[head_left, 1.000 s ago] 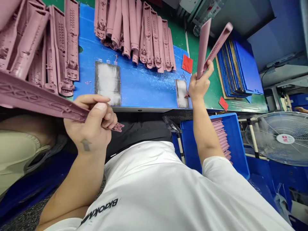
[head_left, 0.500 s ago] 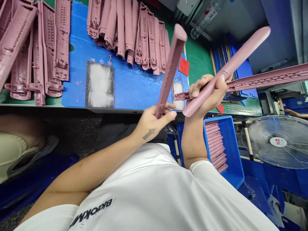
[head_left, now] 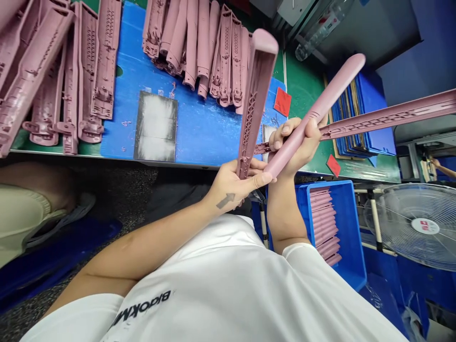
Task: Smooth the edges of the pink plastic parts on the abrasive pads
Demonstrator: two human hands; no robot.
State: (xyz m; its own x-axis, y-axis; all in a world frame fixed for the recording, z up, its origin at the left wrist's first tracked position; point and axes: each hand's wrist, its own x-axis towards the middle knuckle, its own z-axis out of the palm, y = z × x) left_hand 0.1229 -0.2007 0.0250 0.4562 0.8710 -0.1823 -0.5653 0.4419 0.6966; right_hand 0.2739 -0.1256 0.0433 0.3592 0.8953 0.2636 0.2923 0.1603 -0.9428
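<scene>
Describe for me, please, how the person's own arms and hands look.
The left hand and right hand are bare. A dark, arrow-shaped mark lies near the left wrist, its head towards the fingers. The forearms are bare too, below short white sleeves.

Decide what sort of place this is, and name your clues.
Probably a factory workshop: many matching pink parts lie in groups on a worktop, a blue bin holds more, and a caged fan stands nearby.
</scene>
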